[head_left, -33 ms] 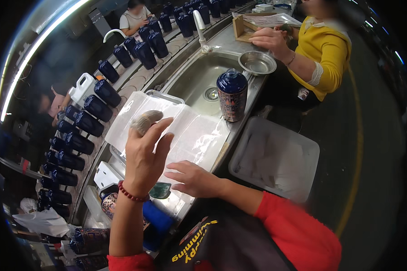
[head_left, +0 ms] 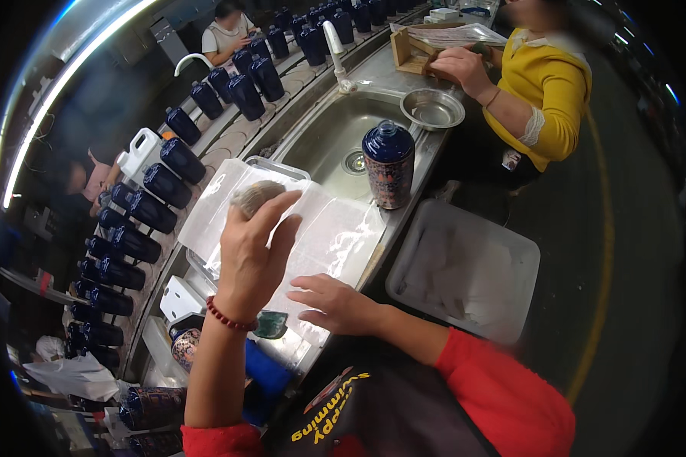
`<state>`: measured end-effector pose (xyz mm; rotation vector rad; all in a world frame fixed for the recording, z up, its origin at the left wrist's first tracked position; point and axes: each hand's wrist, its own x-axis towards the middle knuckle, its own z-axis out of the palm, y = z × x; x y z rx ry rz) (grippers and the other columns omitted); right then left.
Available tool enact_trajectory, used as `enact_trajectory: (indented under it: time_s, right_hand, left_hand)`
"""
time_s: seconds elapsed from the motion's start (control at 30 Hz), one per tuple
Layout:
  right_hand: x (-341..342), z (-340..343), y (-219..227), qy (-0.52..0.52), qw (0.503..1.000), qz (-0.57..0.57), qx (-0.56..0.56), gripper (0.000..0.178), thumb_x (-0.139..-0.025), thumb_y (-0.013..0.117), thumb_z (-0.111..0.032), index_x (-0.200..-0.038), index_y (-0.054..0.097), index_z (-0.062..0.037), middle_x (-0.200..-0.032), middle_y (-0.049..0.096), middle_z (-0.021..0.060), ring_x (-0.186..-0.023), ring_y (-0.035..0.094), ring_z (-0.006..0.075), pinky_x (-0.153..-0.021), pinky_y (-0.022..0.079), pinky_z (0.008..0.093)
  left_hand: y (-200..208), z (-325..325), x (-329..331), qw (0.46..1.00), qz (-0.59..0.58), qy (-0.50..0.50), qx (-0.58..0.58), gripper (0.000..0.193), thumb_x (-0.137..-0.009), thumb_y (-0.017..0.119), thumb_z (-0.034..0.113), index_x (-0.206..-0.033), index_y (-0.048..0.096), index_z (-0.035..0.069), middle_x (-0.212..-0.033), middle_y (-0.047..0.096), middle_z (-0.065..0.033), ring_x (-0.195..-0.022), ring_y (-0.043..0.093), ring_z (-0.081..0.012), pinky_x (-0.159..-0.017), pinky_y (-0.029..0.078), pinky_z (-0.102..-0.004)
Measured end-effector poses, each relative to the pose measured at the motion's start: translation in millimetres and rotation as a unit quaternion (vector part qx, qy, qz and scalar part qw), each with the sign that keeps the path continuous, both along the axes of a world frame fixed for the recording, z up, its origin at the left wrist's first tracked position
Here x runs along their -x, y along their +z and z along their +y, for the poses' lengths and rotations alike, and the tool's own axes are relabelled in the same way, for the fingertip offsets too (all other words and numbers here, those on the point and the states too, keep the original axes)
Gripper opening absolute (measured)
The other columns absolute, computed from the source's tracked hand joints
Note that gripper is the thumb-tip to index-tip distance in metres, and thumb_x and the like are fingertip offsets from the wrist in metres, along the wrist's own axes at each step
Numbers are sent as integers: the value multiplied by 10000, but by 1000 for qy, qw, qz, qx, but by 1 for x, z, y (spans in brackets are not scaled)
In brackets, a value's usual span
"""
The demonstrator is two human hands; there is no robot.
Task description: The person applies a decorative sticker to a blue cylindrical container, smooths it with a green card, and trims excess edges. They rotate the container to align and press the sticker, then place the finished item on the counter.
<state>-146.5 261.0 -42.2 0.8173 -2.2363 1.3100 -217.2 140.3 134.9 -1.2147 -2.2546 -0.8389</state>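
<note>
My left hand, with a red bead bracelet on its wrist, is raised over white, partly glossy sheets at the sink's near edge. Its fingers are closed round a crumpled greyish pad, perhaps a sponge or cloth. Low over the near edge of the sheets is my right hand, its fingers stretched out and nothing in them. Between my wrists lies a dark green flat scraper-like piece. A dark blue bottle with a patterned body stands upright beyond the sheets, on the sink's right rim.
A steel sink with a white tap lies ahead, a metal bowl on its edge. Rows of blue bottles line the left. Below right is a whitish plastic bin. A co-worker in yellow is at far right.
My left hand has shifted slightly right with the greyish pad, which is turned a little. My right hand has moved slightly right. The yellow-sleeved co-worker's hand has moved a bit.
</note>
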Motion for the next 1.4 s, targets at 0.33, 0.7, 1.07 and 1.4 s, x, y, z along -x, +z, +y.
enact_trajectory:
  time_s: [0.33,0.7,1.07,1.4]
  right_hand:
    - [-18,132,-10,-78,924,-210,310,235,-1046,602,-154,-1243,665,-42,-1090,656,11,-949,613,85,-845,487,231]
    - [6,167,-21,-43,787,-306,534,329,-1050,569,-132,-1365,573,-36,-1156,685,67,-948,636,130,-793,534,283]
    - [23,168,23,113,777,-252,566,698,-906,504,57,-1575,322,-18,-1498,482,87,-1395,446,220,-1168,328,372]
    - [16,81,39,220,887,-222,339,686,-954,516,-5,-1566,230,111,-1577,365,211,-1456,385,281,-1207,284,404]
  left_hand:
    - [19,157,83,995,-56,-25,83,391,-942,679,304,-1292,679,129,-1165,618,-244,-1034,641,-393,-915,514,-449]
    - [7,187,102,990,-57,-9,129,279,-923,697,295,-1079,682,65,-986,699,-153,-978,654,-338,-862,512,-424]
    - [17,82,70,888,-367,-2,-278,181,-1021,656,180,-1093,679,16,-813,627,43,-642,511,-13,-559,417,-184]
    - [0,-62,3,820,-361,173,-409,195,-1038,638,265,-1039,674,73,-726,589,95,-520,407,36,-443,302,-143]
